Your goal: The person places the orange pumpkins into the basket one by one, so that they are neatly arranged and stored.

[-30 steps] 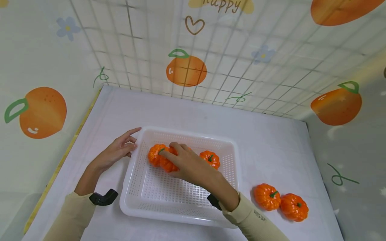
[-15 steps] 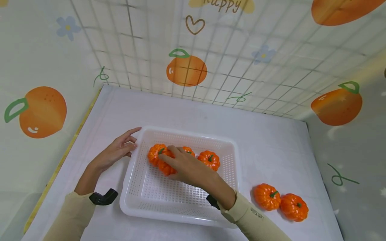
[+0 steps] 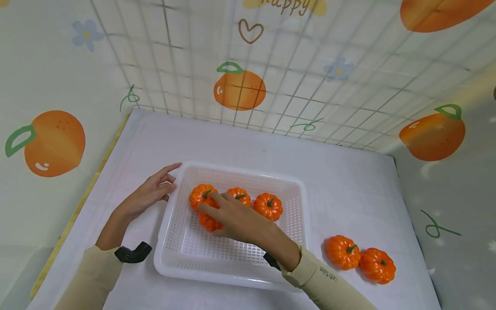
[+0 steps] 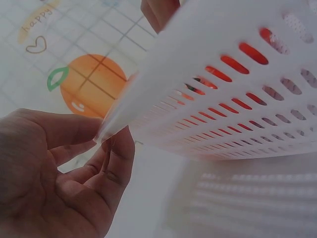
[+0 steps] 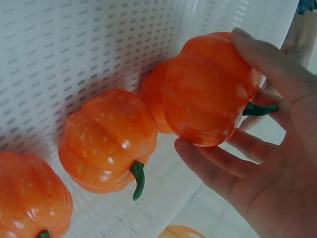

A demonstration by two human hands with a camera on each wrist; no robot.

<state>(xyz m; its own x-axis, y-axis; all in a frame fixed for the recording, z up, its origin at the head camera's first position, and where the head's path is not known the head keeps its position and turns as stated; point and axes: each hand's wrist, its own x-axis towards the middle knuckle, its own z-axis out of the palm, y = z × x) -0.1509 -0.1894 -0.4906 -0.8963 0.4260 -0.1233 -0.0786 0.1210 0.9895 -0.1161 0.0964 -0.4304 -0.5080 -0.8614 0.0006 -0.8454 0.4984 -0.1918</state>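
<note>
My right hand (image 3: 242,219) grips a shiny orange pumpkin (image 3: 209,222) inside the white plastic basket (image 3: 224,280). The right wrist view has thumb and fingers curled round this pumpkin (image 5: 208,91), its green stem toward the palm. A speckled pumpkin (image 3: 201,196) lies against it at the basket's left end. Two more, a middle pumpkin (image 3: 237,194) and a right-hand pumpkin (image 3: 268,206), sit along the far side. At the basket's upper left corner, my left hand (image 3: 153,189) pinches the rim between thumb and fingers, as the left wrist view shows.
Outside the basket, to its right, two orange pumpkins (image 3: 342,252) lie side by side on the white tabletop (image 3: 348,189). A wall sheet (image 3: 186,69) printed with oranges and a grid rises behind. Yellow tape (image 3: 77,211) runs along the left table edge.
My right hand has shifted the held pumpkin slightly left and toward the near side of the basket, uncovering the middle pumpkin. The left hand keeps its place at the rim.
</note>
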